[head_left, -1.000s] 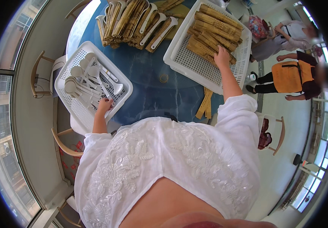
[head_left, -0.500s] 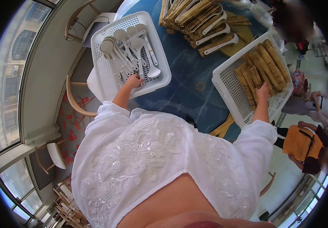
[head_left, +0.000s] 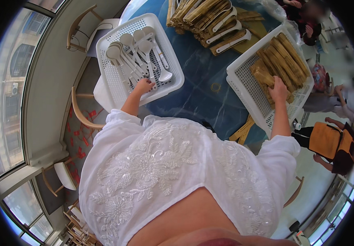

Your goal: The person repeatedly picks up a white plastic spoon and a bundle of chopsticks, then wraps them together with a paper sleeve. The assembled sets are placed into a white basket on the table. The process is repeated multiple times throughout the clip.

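On the left, a white perforated basket [head_left: 173, 82] holds several white long-handled spoons [head_left: 121, 53] and a soup ladle [head_left: 165, 76], bowls pointing away from me. My left hand [head_left: 145, 85] is closed at the lower end of a spoon's handle in it. On the right, a second white basket [head_left: 242, 88] holds long, flat brown packets [head_left: 293, 55] in a slanted row. My right hand [head_left: 279, 91] reaches into it, its fingers bent round a brown packet [head_left: 264, 78] at the near left of the row. My palm partly hides that packet.
Both baskets sit by a blue marbled round table [head_left: 185, 102]. A pile of brown packets with white spoons [head_left: 216, 20] lies at its far side. A rubber band [head_left: 215, 87] lies between the baskets. Wooden chairs [head_left: 82, 108] stand left; a person with an orange bag [head_left: 323, 140] is at right.
My right hand has shifted slightly left and away from me within the right basket, and packets under it have moved and tilted. My left hand stays at the spoon handle.
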The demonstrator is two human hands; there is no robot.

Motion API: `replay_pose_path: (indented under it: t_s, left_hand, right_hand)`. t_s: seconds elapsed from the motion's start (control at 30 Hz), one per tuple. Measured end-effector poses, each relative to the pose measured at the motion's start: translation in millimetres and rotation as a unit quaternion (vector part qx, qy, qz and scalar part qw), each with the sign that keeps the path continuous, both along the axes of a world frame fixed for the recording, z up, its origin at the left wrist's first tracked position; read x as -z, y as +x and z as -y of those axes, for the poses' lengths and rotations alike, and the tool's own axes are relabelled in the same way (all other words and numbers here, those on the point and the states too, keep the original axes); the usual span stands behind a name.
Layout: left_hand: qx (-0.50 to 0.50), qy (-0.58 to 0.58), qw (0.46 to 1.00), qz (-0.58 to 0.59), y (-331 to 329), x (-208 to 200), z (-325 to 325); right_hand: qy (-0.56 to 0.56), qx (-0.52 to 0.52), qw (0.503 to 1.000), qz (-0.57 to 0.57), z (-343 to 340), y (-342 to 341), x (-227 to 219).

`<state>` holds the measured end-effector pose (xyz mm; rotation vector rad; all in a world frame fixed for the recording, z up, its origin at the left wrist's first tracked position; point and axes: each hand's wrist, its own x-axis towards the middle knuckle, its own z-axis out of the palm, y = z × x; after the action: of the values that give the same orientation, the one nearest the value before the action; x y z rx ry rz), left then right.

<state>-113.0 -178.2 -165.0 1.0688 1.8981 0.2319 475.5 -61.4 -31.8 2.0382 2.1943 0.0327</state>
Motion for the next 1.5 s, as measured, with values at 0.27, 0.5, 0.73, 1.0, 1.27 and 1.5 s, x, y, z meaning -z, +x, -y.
replay_pose_path:
  t_s: [0.27,0.5,0.73,1.0,1.27,1.5]
  left_hand:
    - [-0.021,0.036,0.999,0.034,-21,15,9]
    - [0.008,0.066,0.998,0.021,-27,9,5]
    - [0.002,0.071,0.997,0.024,-27,15,12]
    - [0.022,0.041,0.999,-0.013,-15,10,4]
    - [0.044,0.007,0.987,-0.156,13,16,-33]
    - [-0.203,0.067,0.972,0.101,2,38,-46]
  right_hand:
    - [0.169,-0.142,0.975,0.0,32,-20,0]
    - [0.23,-0.16,0.96,-0.012,55,-24,-17]
    - [0.094,-0.031,0.993,-0.056,58,-40,-17]
    - [0.107,0.101,0.976,-0.161,51,-48,-22]
    - [0.163,0.085,0.919,-0.348,97,-99,-85]
    - [-0.095,0.2,0.578,-0.785,143,-132,-83]
